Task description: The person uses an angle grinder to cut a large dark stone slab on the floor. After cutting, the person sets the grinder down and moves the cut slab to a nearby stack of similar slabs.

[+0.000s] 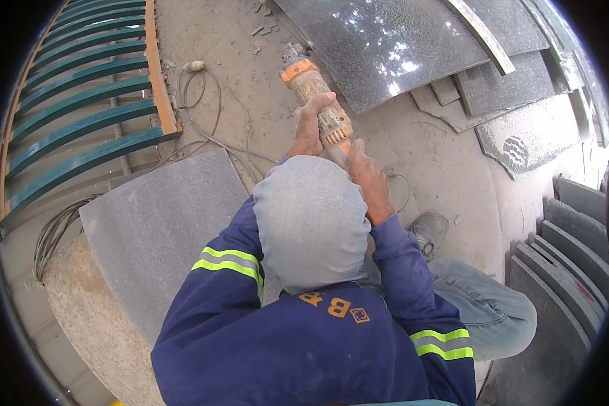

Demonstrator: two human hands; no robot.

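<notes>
A dust-caked orange and grey angle grinder [325, 111] is held out in front of me, its head pointing away, slightly to the left. My left hand [309, 128] is closed around the middle of its body. Further back, my right hand [371, 177] grips the rear end, covering part of it. A power cord [407, 186] shows just beyond the right wrist. The tool's head is beside the edge of a dark polished stone slab [399, 47]; no disc can be made out clearly. A rounded, pale grey-blue cloth shape [311, 223] between my arms hides the floor behind the tool.
A grey stone slab [169, 223] lies at left, near coiled cable [55, 233]. A yellowish plug [193, 66] and loose cord are on the dusty floor. A teal slatted frame [91, 91] stands far left. Broken slabs [528, 135] and curved stone pieces [575, 247] are at right.
</notes>
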